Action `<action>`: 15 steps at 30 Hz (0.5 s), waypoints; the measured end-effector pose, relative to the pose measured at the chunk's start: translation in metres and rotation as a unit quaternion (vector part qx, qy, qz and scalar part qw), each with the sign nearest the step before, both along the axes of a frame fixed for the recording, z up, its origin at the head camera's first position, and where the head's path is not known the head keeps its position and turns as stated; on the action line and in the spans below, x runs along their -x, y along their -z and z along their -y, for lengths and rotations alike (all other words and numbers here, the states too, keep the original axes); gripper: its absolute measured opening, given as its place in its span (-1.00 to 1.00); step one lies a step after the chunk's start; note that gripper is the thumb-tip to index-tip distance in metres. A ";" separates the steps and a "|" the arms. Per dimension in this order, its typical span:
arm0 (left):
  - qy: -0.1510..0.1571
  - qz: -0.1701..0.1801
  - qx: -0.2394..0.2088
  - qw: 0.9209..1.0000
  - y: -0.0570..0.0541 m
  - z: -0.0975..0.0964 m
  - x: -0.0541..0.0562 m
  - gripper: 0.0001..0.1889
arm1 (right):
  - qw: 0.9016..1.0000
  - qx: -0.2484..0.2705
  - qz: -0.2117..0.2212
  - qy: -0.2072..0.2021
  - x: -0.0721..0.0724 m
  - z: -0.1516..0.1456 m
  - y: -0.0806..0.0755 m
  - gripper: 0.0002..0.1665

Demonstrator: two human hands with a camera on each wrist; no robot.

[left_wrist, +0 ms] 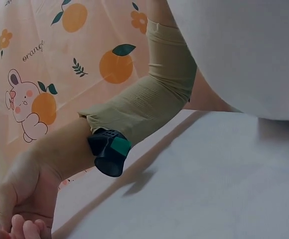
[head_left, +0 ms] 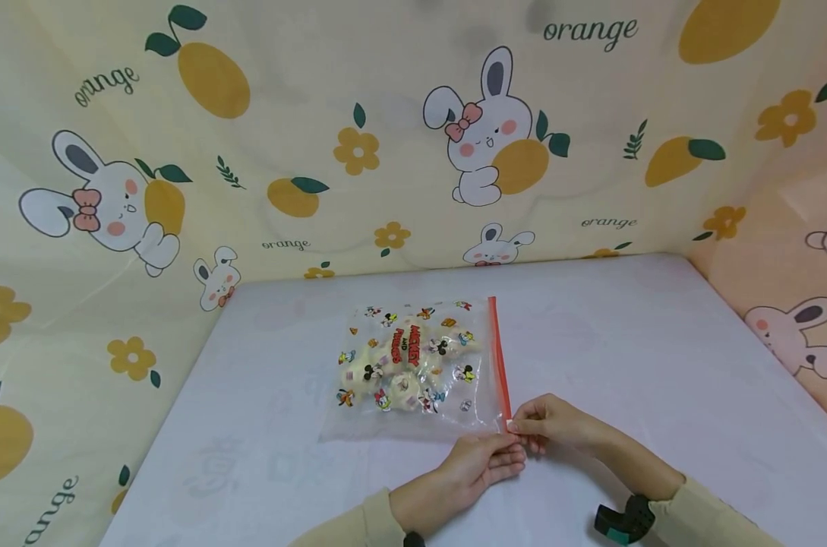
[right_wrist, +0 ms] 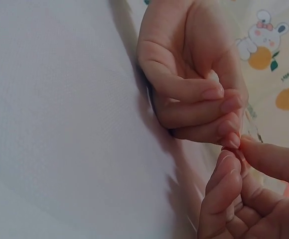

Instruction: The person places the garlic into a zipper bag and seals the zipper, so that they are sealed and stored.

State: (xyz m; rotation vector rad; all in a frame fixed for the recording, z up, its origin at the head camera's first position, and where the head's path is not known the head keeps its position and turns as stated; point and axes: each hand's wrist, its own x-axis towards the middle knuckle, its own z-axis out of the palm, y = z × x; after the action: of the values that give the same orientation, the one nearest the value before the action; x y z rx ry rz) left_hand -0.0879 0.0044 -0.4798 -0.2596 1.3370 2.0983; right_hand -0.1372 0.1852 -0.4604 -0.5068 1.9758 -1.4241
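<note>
A clear zip bag (head_left: pixel 481 410) with cartoon prints and a red zip strip (head_left: pixel 499 353) lies flat on the table. Inside it show several pale, cream-coloured lumps, partly hidden by the print. My right hand (head_left: pixel 557 425) pinches the strip's near end, where a small white tab (head_left: pixel 510 426) shows by the fingertips. Just below, my left hand (head_left: pixel 478 463) has its fingers curled and pinches the bag's near corner. In the right wrist view the left hand (right_wrist: pixel 189 74) and the right hand (right_wrist: pixel 264 199) meet at their fingertips.
The white table (head_left: pixel 249 365) runs back to a cloth backdrop (head_left: pixel 399 76) printed with rabbits and oranges, which also rises at the left and right sides. A black wrist camera (head_left: pixel 625 520) sits on the right forearm beside a beige sleeve (head_left: pixel 703 516).
</note>
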 end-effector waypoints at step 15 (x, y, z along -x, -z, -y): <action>0.008 0.017 -0.001 1.000 0.003 0.000 0.004 -0.71 | 1.000 0.016 0.005 -0.005 0.001 0.001 -0.002 -0.52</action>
State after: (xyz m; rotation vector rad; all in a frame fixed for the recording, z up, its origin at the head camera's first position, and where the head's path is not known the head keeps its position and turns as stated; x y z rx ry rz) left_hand -0.0923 0.0045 -0.4829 -0.2825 1.3131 2.0721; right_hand -0.1380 0.1840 -0.4588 -0.5230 1.9437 -1.4509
